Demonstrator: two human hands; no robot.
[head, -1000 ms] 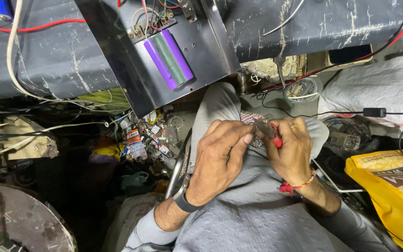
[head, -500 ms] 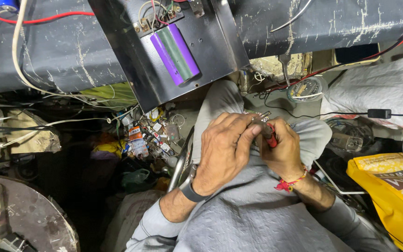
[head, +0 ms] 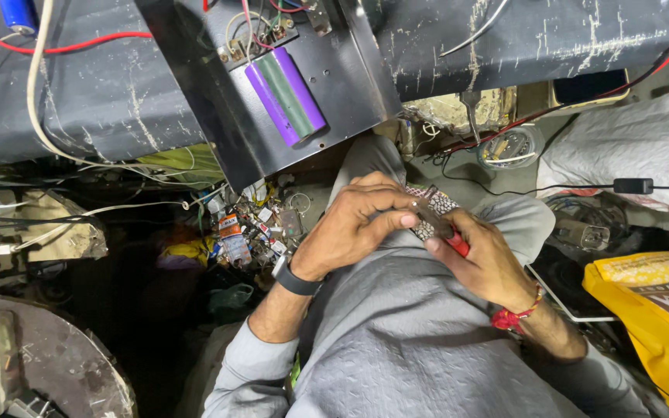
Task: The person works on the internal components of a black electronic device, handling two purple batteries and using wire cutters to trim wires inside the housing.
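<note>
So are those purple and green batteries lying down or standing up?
Lying down. The purple and green batteries lie flat, side by side, on the black metal plate, with wires at their top end.

The left hand [head: 354, 228] covers most of the small patterned board [head: 437, 207], so only its far corner shows. The red-handled tool [head: 449, 236] is largely buried in the right hand [head: 482, 259]; its tip is too small to make out. What the fingers [head: 396, 220] pinch cannot be told. The yellow bag [head: 652, 298] is cut off by the right edge, the blue cylinder [head: 18, 11] by the top edge. The heap of small parts [head: 253, 228] under the desk [head: 79, 93] is too cluttered to identify.
</note>
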